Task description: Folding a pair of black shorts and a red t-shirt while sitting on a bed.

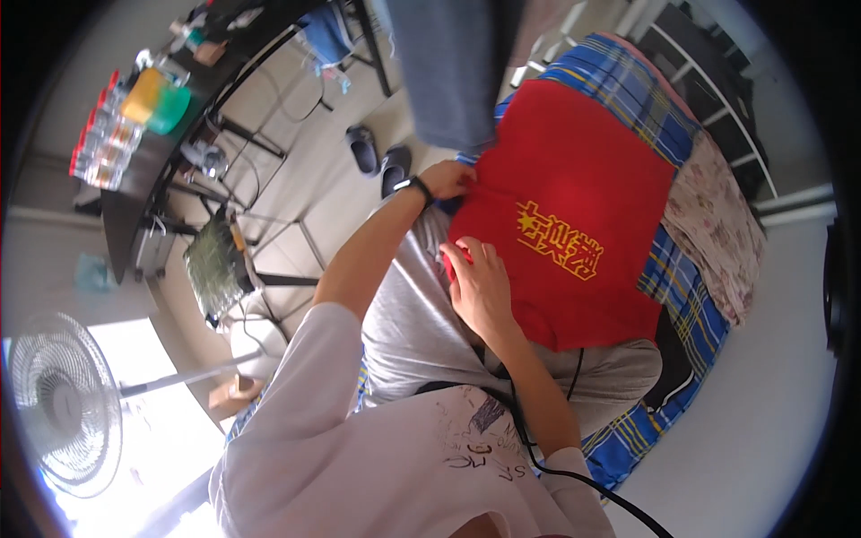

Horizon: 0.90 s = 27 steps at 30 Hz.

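Note:
A red T-shirt with a yellow print lies spread on a bed with a blue plaid sheet. My left hand, a dark watch on its wrist, grips the shirt's edge at one corner. My right hand lies on the nearer edge of the shirt with its fingers curled around the fabric. A grey garment lies under and beside the red one, between my two arms.
A floral cloth lies past the plaid sheet. A blue-grey cloth hangs above the bed. On the floor are dark slippers. A black table with bottles and a standing fan are on the left. A black cable runs over my chest.

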Available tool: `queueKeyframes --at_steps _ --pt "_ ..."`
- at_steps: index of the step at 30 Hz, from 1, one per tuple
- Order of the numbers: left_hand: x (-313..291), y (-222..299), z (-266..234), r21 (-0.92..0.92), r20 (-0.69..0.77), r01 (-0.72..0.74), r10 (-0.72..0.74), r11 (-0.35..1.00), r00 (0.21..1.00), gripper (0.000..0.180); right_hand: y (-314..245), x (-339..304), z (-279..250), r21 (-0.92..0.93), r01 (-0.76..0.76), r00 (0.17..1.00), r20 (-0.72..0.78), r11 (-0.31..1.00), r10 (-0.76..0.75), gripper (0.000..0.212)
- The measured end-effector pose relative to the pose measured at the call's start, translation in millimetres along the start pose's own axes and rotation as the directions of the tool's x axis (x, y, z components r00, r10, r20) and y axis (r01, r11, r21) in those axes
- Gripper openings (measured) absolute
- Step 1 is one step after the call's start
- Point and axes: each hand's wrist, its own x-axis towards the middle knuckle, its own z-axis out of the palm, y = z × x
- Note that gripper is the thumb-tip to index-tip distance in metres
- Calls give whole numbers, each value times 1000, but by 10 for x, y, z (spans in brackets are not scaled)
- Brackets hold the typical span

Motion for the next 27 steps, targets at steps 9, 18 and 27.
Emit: queueKeyframes --at_steps 9,18,27 --pt "153 -70 30 -112 22 170 -169 979 985 39 259 82 382 -192 91 987 -117 977 -114 33" --pt "270 29 226 -120 -38 301 -307 946 951 38 97 -143 582 -149 21 980 -193 989 -50 37" --pt "179 167 121 -20 -198 248 -247 969 949 38 594 -600 -904 -167 -16 999 -52 986 7 38"
